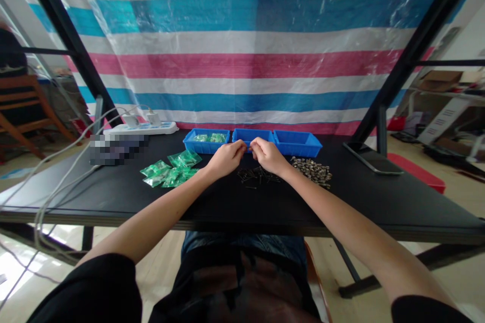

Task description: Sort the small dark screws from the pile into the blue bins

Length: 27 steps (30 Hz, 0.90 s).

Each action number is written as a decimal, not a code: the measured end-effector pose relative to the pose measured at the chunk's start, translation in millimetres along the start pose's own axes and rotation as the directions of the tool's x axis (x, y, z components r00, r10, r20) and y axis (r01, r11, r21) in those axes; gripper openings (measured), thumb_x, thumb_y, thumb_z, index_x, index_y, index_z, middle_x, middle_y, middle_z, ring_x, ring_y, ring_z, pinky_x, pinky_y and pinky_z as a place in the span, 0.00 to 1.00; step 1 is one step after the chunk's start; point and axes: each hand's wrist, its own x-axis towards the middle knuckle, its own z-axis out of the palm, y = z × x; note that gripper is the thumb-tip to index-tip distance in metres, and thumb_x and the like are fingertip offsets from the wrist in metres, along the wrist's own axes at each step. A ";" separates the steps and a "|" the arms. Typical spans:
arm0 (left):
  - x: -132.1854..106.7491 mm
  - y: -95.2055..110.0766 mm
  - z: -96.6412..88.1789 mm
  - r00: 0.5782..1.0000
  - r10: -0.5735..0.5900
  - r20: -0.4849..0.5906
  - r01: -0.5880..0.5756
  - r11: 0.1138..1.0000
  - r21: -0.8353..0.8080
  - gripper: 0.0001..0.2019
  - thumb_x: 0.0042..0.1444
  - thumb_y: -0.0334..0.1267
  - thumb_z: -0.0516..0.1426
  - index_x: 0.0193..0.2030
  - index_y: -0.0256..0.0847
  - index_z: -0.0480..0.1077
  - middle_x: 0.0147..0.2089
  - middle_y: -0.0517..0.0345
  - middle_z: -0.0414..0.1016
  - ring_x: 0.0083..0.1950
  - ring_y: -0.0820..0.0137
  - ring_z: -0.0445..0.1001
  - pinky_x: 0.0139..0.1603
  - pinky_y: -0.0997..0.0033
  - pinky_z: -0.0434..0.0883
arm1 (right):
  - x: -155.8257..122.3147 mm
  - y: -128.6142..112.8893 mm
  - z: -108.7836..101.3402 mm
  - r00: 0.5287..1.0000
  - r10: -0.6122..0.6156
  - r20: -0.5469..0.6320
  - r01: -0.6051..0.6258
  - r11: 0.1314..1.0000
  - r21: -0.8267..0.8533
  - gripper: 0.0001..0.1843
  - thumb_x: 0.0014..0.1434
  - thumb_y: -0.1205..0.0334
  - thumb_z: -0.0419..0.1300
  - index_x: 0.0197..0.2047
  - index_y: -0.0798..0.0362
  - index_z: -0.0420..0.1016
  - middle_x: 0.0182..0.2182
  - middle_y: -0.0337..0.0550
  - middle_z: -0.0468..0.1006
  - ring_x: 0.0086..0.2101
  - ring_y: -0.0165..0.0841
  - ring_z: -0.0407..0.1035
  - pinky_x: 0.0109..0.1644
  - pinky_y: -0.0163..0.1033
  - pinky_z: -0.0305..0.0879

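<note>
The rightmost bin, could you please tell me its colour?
The rightmost bin is blue, as the head view shows.

Head camera: looked from the wearer's head, above the near side of the table (235, 207).
Striped sheet (242, 68): stood behind the table, where the view faced, forward and downward.
Lap (199, 243): showed close, below the table.
Fingers (240, 147): appeared farther off, above the table.
</note>
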 end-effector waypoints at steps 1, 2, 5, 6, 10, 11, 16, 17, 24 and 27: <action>-0.1 0.1 -0.2 1.000 0.001 0.001 -0.001 1.000 0.001 0.10 0.60 0.36 0.45 0.34 0.40 0.66 0.28 0.59 0.71 0.29 0.71 0.70 0.31 0.75 0.62 | 0.0 0.0 -0.3 1.000 0.003 0.005 -0.003 1.000 0.000 0.13 0.64 0.63 0.44 0.28 0.53 0.61 0.19 0.36 0.66 0.23 0.30 0.64 0.31 0.34 0.55; -0.1 0.1 -0.4 1.000 0.004 0.004 -0.004 1.000 0.001 0.10 0.59 0.36 0.45 0.34 0.40 0.66 0.28 0.59 0.71 0.29 0.72 0.70 0.31 0.75 0.62 | 0.1 0.1 -0.4 1.000 0.008 0.011 -0.008 1.000 -0.001 0.12 0.63 0.63 0.44 0.28 0.53 0.61 0.19 0.36 0.66 0.23 0.30 0.64 0.31 0.34 0.55; -0.4 -0.2 -0.3 1.000 0.018 0.014 -0.018 1.000 -0.010 0.09 0.59 0.34 0.45 0.32 0.40 0.65 0.27 0.60 0.70 0.28 0.72 0.69 0.30 0.75 0.61 | 0.3 0.9 -0.4 0.999 0.021 0.024 -0.022 1.000 0.001 0.12 0.63 0.64 0.45 0.28 0.53 0.61 0.19 0.36 0.66 0.24 0.30 0.64 0.32 0.35 0.56; -0.4 -0.5 -0.1 1.000 0.023 0.016 -0.022 1.000 -0.014 0.09 0.59 0.34 0.45 0.32 0.39 0.65 0.27 0.60 0.70 0.28 0.73 0.69 0.30 0.75 0.61 | 0.5 1.2 -0.3 0.999 0.023 0.026 -0.024 1.000 0.009 0.12 0.63 0.64 0.44 0.28 0.53 0.61 0.19 0.36 0.66 0.24 0.30 0.64 0.32 0.35 0.56; 0.0 -2.2 1.5 0.999 0.039 0.008 -0.039 0.999 -0.008 0.10 0.59 0.35 0.45 0.31 0.39 0.65 0.27 0.60 0.69 0.28 0.72 0.68 0.30 0.75 0.61 | 0.9 2.7 0.6 0.999 0.030 0.029 -0.032 0.998 0.058 0.13 0.63 0.63 0.44 0.27 0.53 0.60 0.19 0.35 0.66 0.25 0.30 0.65 0.33 0.35 0.57; 0.2 -2.7 1.8 0.999 0.044 0.006 -0.044 0.999 -0.004 0.10 0.59 0.35 0.45 0.31 0.39 0.64 0.27 0.59 0.69 0.28 0.72 0.68 0.30 0.75 0.61 | 0.9 3.0 0.8 0.999 0.030 0.031 -0.032 0.997 0.064 0.13 0.63 0.62 0.44 0.28 0.53 0.60 0.19 0.35 0.66 0.24 0.29 0.65 0.33 0.35 0.57; 0.3 -4.4 2.0 0.998 0.065 0.003 -0.065 0.998 0.001 0.10 0.59 0.35 0.45 0.30 0.39 0.64 0.26 0.60 0.70 0.27 0.73 0.68 0.30 0.75 0.61 | 0.2 3.6 1.8 0.999 0.017 0.027 -0.019 0.997 0.074 0.14 0.63 0.61 0.44 0.27 0.53 0.61 0.19 0.35 0.66 0.23 0.29 0.63 0.31 0.34 0.56; 0.3 -4.4 2.0 0.998 0.067 0.002 -0.067 0.998 -0.001 0.10 0.59 0.34 0.45 0.30 0.39 0.64 0.26 0.60 0.70 0.27 0.73 0.68 0.30 0.75 0.61 | 0.1 3.7 2.2 1.000 0.014 0.024 -0.016 0.997 0.076 0.14 0.63 0.61 0.44 0.27 0.53 0.61 0.19 0.35 0.66 0.23 0.29 0.63 0.31 0.34 0.56; -1.2 -1.6 4.8 0.999 0.034 0.009 -0.033 0.999 -0.039 0.10 0.59 0.31 0.46 0.31 0.38 0.65 0.25 0.60 0.70 0.28 0.73 0.69 0.30 0.76 0.62 | -2.2 4.6 5.9 1.000 -0.023 -0.010 0.023 0.998 0.054 0.11 0.62 0.62 0.44 0.28 0.52 0.59 0.18 0.34 0.64 0.22 0.28 0.62 0.30 0.34 0.56; -3.2 0.0 5.9 1.000 0.025 0.005 -0.024 0.999 -0.048 0.09 0.58 0.31 0.46 0.31 0.37 0.66 0.25 0.60 0.70 0.27 0.73 0.69 0.30 0.76 0.62 | -3.8 4.3 6.7 0.999 -0.035 -0.015 0.035 0.998 0.049 0.11 0.62 0.62 0.45 0.28 0.52 0.59 0.18 0.34 0.64 0.22 0.28 0.62 0.30 0.34 0.55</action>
